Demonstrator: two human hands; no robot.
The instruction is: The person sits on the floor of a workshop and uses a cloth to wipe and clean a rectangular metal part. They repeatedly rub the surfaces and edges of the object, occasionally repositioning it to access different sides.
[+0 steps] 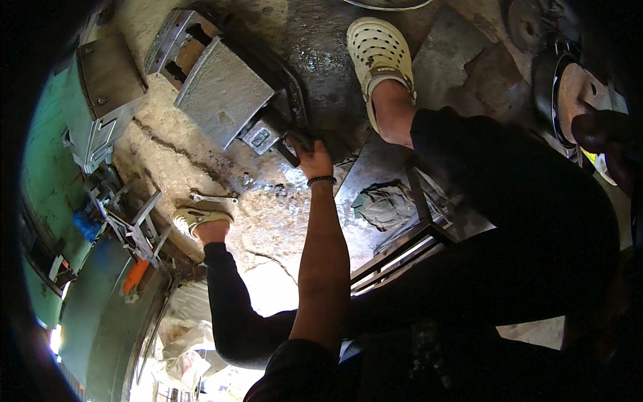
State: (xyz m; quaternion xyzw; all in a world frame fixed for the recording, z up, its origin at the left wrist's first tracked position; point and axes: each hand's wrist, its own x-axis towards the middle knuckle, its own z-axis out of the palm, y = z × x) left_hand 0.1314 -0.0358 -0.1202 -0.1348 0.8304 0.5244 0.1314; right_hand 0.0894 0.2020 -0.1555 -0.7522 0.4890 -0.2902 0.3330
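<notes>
My left hand (313,161), with a dark beaded bracelet at the wrist, reaches out between my legs. Its fingers curl round a short dark bar (288,155) beside the end of a heavy grey metal piece. That metal piece (224,90) has a broad flat face and a small square block (260,137) at its near end, and rests low over the floor. Part of it lies in shadow, so its kind is not plain. My right hand does not show clearly; a dark rounded shape at the right edge cannot be made out.
A combination wrench (214,198) lies by my left shoe (201,220). My right shoe (380,57) stands beyond the metal piece. A crumpled cloth (385,206) is near a dark metal frame (429,231). Metal brackets (137,218) and a grey box (110,74) line the left.
</notes>
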